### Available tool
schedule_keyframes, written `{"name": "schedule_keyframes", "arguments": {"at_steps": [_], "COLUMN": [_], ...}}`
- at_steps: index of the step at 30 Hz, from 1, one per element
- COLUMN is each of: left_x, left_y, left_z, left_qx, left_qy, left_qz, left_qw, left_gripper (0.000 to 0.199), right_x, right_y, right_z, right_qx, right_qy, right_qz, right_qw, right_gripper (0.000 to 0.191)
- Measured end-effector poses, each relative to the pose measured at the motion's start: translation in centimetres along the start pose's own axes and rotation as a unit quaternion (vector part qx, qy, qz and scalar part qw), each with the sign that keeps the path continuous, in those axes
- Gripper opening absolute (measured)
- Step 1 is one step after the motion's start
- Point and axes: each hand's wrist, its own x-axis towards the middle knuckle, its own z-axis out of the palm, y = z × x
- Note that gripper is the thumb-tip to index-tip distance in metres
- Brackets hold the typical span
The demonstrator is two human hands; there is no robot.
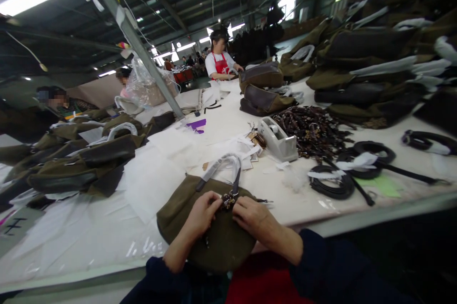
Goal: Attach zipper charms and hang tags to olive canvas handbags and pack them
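Left hand [202, 213] and right hand [257, 216] both over an olive canvas tote bag [210, 237], which lies flat on the near edge of a white-covered table [285, 194], its lower part overhanging toward the person's lap. Left fingers [214, 198] and right fingers [238, 204] curl inward from either side and close on a dark beaded charm [228, 201] at the top edge of the bag, just below the base of a pale wrapped handle [221, 163]. The charm sits between the two sets of fingertips, in contact with both; they partly hide it, so the exact pinch and its fastening are hard to read from this view. Navy sleeves cover both forearms.

Surroundings: a grey tape dispenser [277, 140] stands ahead of the hands, beside a heap of dark beaded charms [310, 130]. Coiled black straps [332, 182] lie to the right. Stacked olive bags lie on both sides: left pile [82, 161], right pile [364, 61]. White sheets [153, 175] cover the table to the left. Farther along, a co-worker in a red apron [221, 63] works at the table with both hands on a bag.
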Motion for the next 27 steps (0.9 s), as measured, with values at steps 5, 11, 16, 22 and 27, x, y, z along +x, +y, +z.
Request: {"name": "schedule_keyframes", "arguments": {"at_steps": [5,11,16,22,27], "left_x": [0.4,0.3,0.0,-0.6,-0.8], "left_y": [0.0,0.4,0.2,0.4,0.5], "left_z": [0.0,-0.2,0.2,0.5,0.8], "left_qx": [-0.003,-0.029,-0.048,-0.094,-0.176], "left_qy": [-0.022,-0.084,-0.088,-0.076,-0.087], "left_qz": [-0.006,-0.028,-0.041,-0.07,-0.109], "left_qw": [1.0,0.996,0.994,0.99,0.974], "left_gripper": [0.028,0.032,0.034,0.036,0.038], "right_x": [-0.2,0.0,0.1,0.4,0.3], "right_y": [0.1,0.0,0.3,0.5,0.1], "right_z": [-0.2,-0.5,0.1,0.7,0.3], "right_qx": [0.026,0.058,0.039,-0.01,0.045], "right_qy": [-0.011,0.026,0.039,0.064,0.04], "right_qz": [0.006,0.03,0.041,0.023,0.054], "right_qw": [1.0,0.998,0.998,0.998,0.997], "right_gripper": [0.012,0.017,0.018,0.012,0.014]}}
